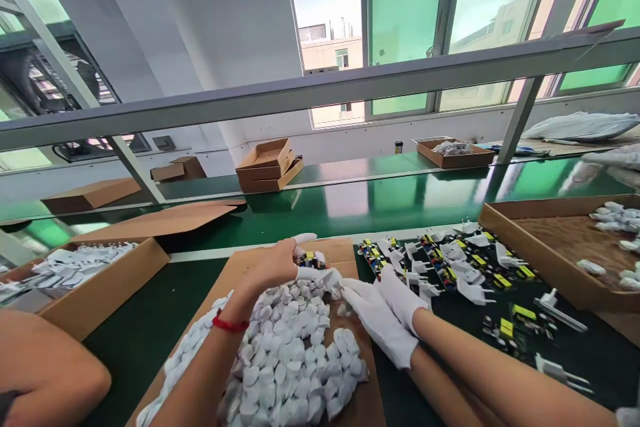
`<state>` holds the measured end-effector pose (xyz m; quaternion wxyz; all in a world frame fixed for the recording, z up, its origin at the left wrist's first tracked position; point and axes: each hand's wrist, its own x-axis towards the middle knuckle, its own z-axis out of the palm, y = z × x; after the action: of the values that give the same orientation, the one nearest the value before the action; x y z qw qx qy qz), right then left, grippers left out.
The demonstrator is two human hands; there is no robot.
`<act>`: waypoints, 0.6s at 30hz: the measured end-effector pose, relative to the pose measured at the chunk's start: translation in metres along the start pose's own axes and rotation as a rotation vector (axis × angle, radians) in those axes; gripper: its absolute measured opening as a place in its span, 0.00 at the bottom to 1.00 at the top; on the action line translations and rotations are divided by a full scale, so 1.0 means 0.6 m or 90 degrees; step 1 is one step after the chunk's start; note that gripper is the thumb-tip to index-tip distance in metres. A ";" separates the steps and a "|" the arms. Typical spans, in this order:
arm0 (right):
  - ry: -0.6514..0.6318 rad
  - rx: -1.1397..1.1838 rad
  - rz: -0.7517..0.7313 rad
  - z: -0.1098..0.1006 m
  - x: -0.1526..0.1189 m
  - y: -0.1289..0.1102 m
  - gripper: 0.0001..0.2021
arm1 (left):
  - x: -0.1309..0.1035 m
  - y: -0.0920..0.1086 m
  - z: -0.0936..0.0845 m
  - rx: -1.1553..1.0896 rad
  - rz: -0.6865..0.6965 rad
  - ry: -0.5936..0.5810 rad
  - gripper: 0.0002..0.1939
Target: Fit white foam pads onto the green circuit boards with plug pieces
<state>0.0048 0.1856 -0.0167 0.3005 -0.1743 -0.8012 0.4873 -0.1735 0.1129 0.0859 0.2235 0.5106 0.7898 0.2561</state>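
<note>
My left hand (275, 263), with a red band on the wrist and white covers on its fingertips, grips a small circuit board (313, 259) with yellow and dark parts. In front of it my white-gloved right hand (381, 323) has its fingers pressed together at a small white plastic piece (332, 277), close to the left fingertips. Below both hands, many white plastic pieces (283, 353) are heaped on a cardboard sheet (353, 255). Circuit boards with white plug parts (465, 260) lie right of my right hand.
Another person's gloved hand (400, 297) overlaps my right hand's area. A bare elbow (60, 367) is at the left. Cardboard boxes of white parts stand left (120, 280) and right (555, 257). Beyond runs a green conveyor (345, 203) under a metal rail (250, 103).
</note>
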 end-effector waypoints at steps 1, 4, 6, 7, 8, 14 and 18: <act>-0.015 -0.009 0.006 0.012 -0.004 -0.002 0.13 | 0.018 -0.008 -0.011 0.005 -0.017 0.025 0.33; -0.058 -0.049 0.002 0.036 -0.020 -0.014 0.15 | 0.073 -0.027 -0.027 0.009 -0.061 0.111 0.29; -0.092 -0.075 -0.016 0.043 -0.030 -0.020 0.14 | 0.102 -0.028 -0.020 0.016 -0.077 0.161 0.21; -0.112 -0.096 -0.032 0.044 -0.034 -0.022 0.13 | 0.113 -0.025 -0.010 0.020 -0.075 0.172 0.20; -0.135 -0.131 -0.058 0.045 -0.037 -0.023 0.12 | 0.122 -0.018 0.003 0.023 -0.067 0.171 0.19; -0.244 -0.410 -0.274 0.045 -0.033 -0.017 0.09 | 0.147 0.049 0.126 0.003 0.016 -0.011 0.15; -0.262 -0.395 -0.302 0.048 -0.026 -0.006 0.11 | 0.163 0.079 0.189 -0.057 -0.031 -0.107 0.15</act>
<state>-0.0022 0.1554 -0.0282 0.1716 0.0337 -0.9705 0.1659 -0.1081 0.2393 0.0195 0.3178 0.5006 0.7681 0.2416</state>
